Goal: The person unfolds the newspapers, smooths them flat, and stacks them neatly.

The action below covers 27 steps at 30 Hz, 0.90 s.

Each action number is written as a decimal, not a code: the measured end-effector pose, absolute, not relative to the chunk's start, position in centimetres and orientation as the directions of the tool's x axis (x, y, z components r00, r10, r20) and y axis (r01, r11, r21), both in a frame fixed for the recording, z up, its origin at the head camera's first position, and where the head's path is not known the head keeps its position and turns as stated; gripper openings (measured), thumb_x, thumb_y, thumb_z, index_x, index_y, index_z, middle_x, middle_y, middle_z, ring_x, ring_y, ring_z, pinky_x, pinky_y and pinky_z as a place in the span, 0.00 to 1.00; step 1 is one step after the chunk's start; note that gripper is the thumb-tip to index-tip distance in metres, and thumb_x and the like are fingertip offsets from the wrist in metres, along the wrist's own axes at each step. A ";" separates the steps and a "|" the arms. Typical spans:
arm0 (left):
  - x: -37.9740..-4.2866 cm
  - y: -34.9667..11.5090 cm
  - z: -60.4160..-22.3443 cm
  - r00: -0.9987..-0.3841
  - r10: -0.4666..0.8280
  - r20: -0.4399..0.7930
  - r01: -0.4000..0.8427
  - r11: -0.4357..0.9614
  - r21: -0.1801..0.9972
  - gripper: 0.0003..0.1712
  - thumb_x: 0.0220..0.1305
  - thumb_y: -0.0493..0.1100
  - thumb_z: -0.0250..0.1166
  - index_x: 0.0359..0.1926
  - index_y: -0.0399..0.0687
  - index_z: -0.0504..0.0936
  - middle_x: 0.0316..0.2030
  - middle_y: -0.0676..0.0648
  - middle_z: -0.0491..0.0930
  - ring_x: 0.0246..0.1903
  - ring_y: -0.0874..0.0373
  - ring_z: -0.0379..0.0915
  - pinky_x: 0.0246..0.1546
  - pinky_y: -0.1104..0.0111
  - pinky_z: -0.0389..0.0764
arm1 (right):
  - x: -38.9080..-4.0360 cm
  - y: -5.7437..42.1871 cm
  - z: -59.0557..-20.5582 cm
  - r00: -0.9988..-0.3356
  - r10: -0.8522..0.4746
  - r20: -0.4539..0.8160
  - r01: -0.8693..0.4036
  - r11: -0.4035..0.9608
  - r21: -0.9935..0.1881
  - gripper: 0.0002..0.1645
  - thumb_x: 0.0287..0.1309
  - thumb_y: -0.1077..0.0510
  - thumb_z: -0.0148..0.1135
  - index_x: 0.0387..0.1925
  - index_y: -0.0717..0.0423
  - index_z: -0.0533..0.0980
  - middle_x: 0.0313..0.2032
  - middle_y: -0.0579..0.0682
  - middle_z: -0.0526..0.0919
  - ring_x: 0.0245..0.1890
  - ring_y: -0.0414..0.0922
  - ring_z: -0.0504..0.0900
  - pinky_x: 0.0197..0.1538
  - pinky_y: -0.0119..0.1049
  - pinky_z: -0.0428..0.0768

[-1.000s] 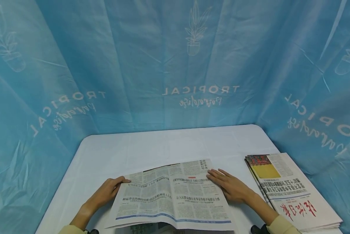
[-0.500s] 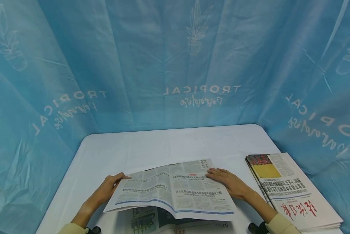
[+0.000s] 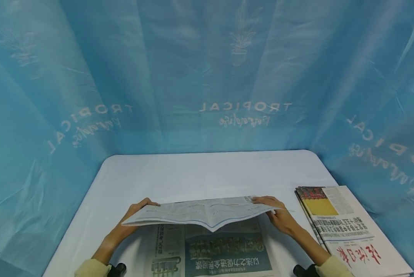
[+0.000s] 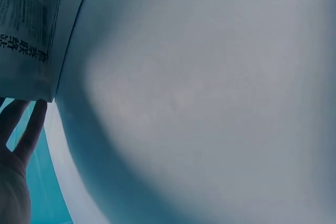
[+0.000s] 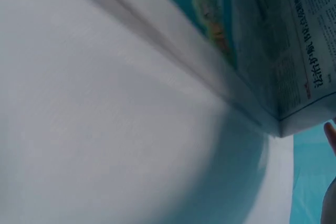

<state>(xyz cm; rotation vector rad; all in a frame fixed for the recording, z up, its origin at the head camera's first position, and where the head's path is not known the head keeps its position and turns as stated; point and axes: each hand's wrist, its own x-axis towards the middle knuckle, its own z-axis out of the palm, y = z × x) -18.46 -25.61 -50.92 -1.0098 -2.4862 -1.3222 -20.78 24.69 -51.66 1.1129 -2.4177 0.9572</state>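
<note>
A printed newspaper (image 3: 200,212) is held up by its far side over the table, its near edge bowed and sagging at the centre fold. My left hand (image 3: 132,213) grips its left side, and my right hand (image 3: 279,216) holds its right side with the fingers over the edge. Below it lies a newspaper page (image 3: 227,252) with a dark green picture panel. In the left wrist view, fingers (image 4: 32,129) meet the corner of the paper (image 4: 23,30). The right wrist view shows a hanging sheet (image 5: 302,56), with only part of the hand at the frame's edge.
A stack of folded newspapers (image 3: 357,234) lies at the table's right side. The white table (image 3: 207,173) has a blue printed curtain (image 3: 207,77) around its back and sides. A dark wrist strap (image 3: 117,270) sits at the left sleeve.
Both hands have lifted the newspaper and moved slightly away. Its near edge has risen, so its printed face now shows at a steep slant. Much more of the page beneath shows.
</note>
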 end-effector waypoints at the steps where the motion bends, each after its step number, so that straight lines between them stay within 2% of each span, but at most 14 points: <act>1: -18.7 -25.2 -50.9 -0.774 0.479 0.415 0.614 0.406 0.677 0.11 0.64 0.31 0.52 0.42 0.51 0.73 0.45 0.49 0.79 0.46 0.59 0.76 0.41 0.66 0.76 | -20.8 24.8 -51.5 -0.667 -0.528 0.526 -0.745 0.475 -0.468 0.21 0.58 0.70 0.53 0.53 0.57 0.73 0.52 0.55 0.77 0.52 0.48 0.74 0.53 0.38 0.70; 4: -19.5 -23.8 -50.9 -0.828 0.412 0.381 0.556 0.510 0.656 0.12 0.66 0.31 0.50 0.42 0.53 0.73 0.43 0.54 0.78 0.45 0.61 0.75 0.42 0.65 0.76 | -20.6 25.1 -50.9 -0.723 -0.429 0.542 -0.690 0.496 -0.527 0.21 0.56 0.73 0.53 0.50 0.55 0.76 0.47 0.53 0.80 0.51 0.41 0.76 0.53 0.31 0.71; 6: -20.1 -22.9 -50.9 -0.850 0.376 0.369 0.525 0.570 0.632 0.14 0.65 0.32 0.53 0.47 0.52 0.73 0.44 0.54 0.77 0.46 0.59 0.75 0.45 0.62 0.76 | -20.3 25.4 -50.4 -0.746 -0.358 0.562 -0.660 0.514 -0.548 0.20 0.55 0.76 0.53 0.45 0.56 0.78 0.42 0.53 0.82 0.47 0.35 0.77 0.50 0.25 0.71; 9: -21.0 -21.6 -50.9 -0.854 0.356 0.379 0.520 0.589 0.619 0.21 0.61 0.31 0.58 0.54 0.51 0.71 0.47 0.51 0.76 0.46 0.56 0.75 0.44 0.61 0.77 | -19.3 25.5 -49.2 -0.765 -0.262 0.588 -0.623 0.534 -0.572 0.16 0.53 0.78 0.53 0.40 0.63 0.78 0.36 0.56 0.83 0.42 0.28 0.77 0.47 0.19 0.69; 13: -22.0 -20.3 -51.1 -0.840 0.359 0.407 0.542 0.586 0.602 0.27 0.59 0.34 0.61 0.59 0.56 0.67 0.50 0.51 0.73 0.45 0.57 0.74 0.40 0.63 0.77 | -18.4 25.4 -47.5 -0.815 -0.181 0.551 -0.548 0.550 -0.630 0.12 0.57 0.75 0.50 0.40 0.69 0.77 0.37 0.61 0.82 0.44 0.24 0.74 0.49 0.15 0.65; 15: -22.2 -19.8 -51.1 -0.843 0.350 0.409 0.538 0.592 0.601 0.29 0.60 0.34 0.61 0.61 0.56 0.65 0.52 0.50 0.72 0.47 0.57 0.74 0.42 0.62 0.77 | -18.5 25.6 -47.3 -0.837 -0.161 0.523 -0.515 0.552 -0.656 0.12 0.59 0.73 0.51 0.43 0.68 0.76 0.40 0.58 0.82 0.46 0.22 0.72 0.50 0.15 0.65; 19: -22.4 -19.3 -51.2 -0.850 0.334 0.407 0.523 0.617 0.588 0.22 0.62 0.36 0.59 0.57 0.53 0.71 0.50 0.49 0.76 0.48 0.55 0.75 0.42 0.60 0.77 | -19.6 26.5 -48.5 -0.846 -0.197 0.496 -0.514 0.553 -0.656 0.17 0.57 0.72 0.55 0.49 0.62 0.74 0.45 0.51 0.80 0.49 0.22 0.70 0.53 0.19 0.67; 22: -22.4 -19.2 -51.0 -0.829 0.358 0.430 0.557 0.595 0.579 0.14 0.62 0.35 0.58 0.48 0.51 0.79 0.43 0.50 0.82 0.42 0.57 0.78 0.38 0.63 0.78 | -20.5 27.2 -50.0 -0.845 -0.229 0.484 -0.520 0.565 -0.640 0.19 0.54 0.72 0.57 0.48 0.58 0.75 0.46 0.52 0.79 0.50 0.25 0.71 0.52 0.20 0.68; 25: -22.2 -19.0 -50.6 -0.785 0.413 0.461 0.618 0.473 0.629 0.10 0.64 0.33 0.55 0.42 0.47 0.80 0.37 0.49 0.82 0.35 0.59 0.79 0.34 0.66 0.78 | -21.0 27.6 -50.8 -0.847 -0.234 0.477 -0.514 0.584 -0.628 0.17 0.54 0.73 0.57 0.45 0.56 0.77 0.43 0.52 0.81 0.48 0.27 0.73 0.51 0.18 0.67; 27: -21.9 -18.9 -50.0 -0.771 0.440 0.460 0.625 0.380 0.682 0.08 0.64 0.33 0.54 0.41 0.45 0.78 0.35 0.49 0.81 0.32 0.61 0.78 0.32 0.68 0.77 | -21.1 27.7 -50.8 -0.858 -0.218 0.466 -0.496 0.587 -0.640 0.16 0.56 0.72 0.55 0.43 0.55 0.78 0.42 0.51 0.82 0.47 0.27 0.74 0.51 0.18 0.67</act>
